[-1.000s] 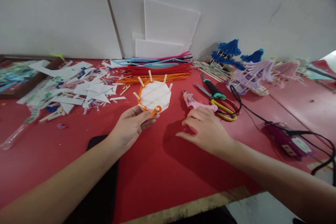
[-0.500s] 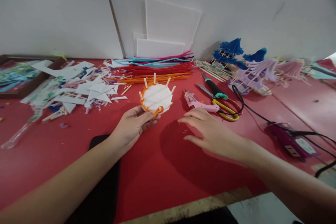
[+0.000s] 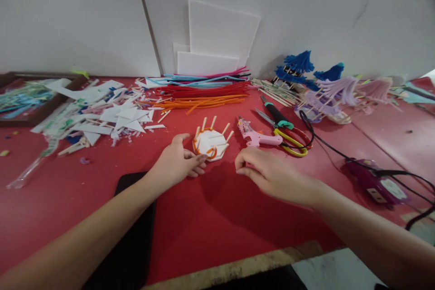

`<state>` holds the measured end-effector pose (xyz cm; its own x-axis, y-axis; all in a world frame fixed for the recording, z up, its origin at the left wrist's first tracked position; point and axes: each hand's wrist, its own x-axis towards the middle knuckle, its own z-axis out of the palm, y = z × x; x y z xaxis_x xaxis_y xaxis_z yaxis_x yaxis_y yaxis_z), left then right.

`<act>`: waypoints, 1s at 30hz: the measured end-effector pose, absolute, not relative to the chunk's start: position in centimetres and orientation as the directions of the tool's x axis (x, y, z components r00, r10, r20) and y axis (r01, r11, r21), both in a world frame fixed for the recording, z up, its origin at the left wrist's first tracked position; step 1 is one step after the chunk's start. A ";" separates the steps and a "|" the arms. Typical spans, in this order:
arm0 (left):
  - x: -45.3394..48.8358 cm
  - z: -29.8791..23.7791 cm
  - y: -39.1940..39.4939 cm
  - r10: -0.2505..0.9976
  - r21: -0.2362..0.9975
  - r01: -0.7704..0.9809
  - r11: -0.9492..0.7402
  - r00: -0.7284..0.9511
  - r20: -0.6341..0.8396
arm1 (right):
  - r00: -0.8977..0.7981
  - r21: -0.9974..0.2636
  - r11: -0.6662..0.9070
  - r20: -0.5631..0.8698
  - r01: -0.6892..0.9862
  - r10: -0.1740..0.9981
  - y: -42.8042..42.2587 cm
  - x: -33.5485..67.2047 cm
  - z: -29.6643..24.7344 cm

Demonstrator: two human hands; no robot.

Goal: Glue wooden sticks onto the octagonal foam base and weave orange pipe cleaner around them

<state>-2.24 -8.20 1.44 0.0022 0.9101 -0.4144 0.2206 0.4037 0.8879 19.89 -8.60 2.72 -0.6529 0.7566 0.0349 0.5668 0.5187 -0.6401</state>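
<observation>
A small white octagonal base (image 3: 204, 143) with several upright sticks and an orange pipe cleaner (image 3: 212, 152) along part of its edge is in front of me. The pipe cleaner's end curls at the near side. My left hand (image 3: 185, 161) is at the base's near left edge, thumb against it and index finger raised; the fingertips' grip is partly hidden. To the right, my right hand (image 3: 261, 170) hovers apart from the base, fingers curled into a pinch. Whatever lies between those fingertips is too small to make out. Just beyond it lies a pink glue gun (image 3: 258, 137).
Scissors (image 3: 290, 142) and a black-and-green-handled tool (image 3: 278, 113) lie right of the glue gun. Pipe cleaners (image 3: 210, 88) and foam scraps (image 3: 125, 115) are behind. Blue and lilac models (image 3: 340, 90) stand at right, near a purple power strip (image 3: 377, 183). A black phone-like slab (image 3: 131, 231) lies under my left forearm.
The octagonal base has come down and slightly right, its sticks now leaning to the upper right. My left index finger has lifted. My right hand's fingers have closed from spread to pinched.
</observation>
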 end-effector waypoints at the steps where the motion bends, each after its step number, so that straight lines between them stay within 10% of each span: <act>1: -2.4 1.7 -8.4 0.916 0.872 0.304 0.384 -0.004 -0.402 | -0.618 -0.740 0.443 0.046 0.507 0.785 -8.7 19.8 2.9; 6: -3.2 4.3 -10.5 0.980 0.732 0.673 -0.104 -0.054 0.189 | -0.464 -0.995 -0.014 -0.058 0.098 0.884 -8.6 18.8 3.3; 12: -1.5 6.4 -12.1 0.830 0.575 0.609 -0.547 0.305 0.467 | -0.464 -0.875 -0.398 -0.241 -0.276 0.852 -8.6 17.0 3.4; 21: -1.9 5.7 -11.3 0.781 0.493 0.636 -0.594 0.311 0.542 | -0.589 -0.736 -0.566 -0.284 -0.372 0.757 -9.4 16.9 5.0; 30: -4.8 6.8 -9.0 0.957 0.660 0.721 -0.209 0.011 0.291 | -0.768 -0.792 -0.568 -0.214 -0.225 0.603 -8.8 18.7 6.3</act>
<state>-4.83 -9.03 6.78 0.0112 0.9566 0.2912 0.7215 -0.2094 0.6600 18.67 -8.84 6.27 -0.7682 0.6032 -0.2144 -0.2246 -0.5676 -0.7921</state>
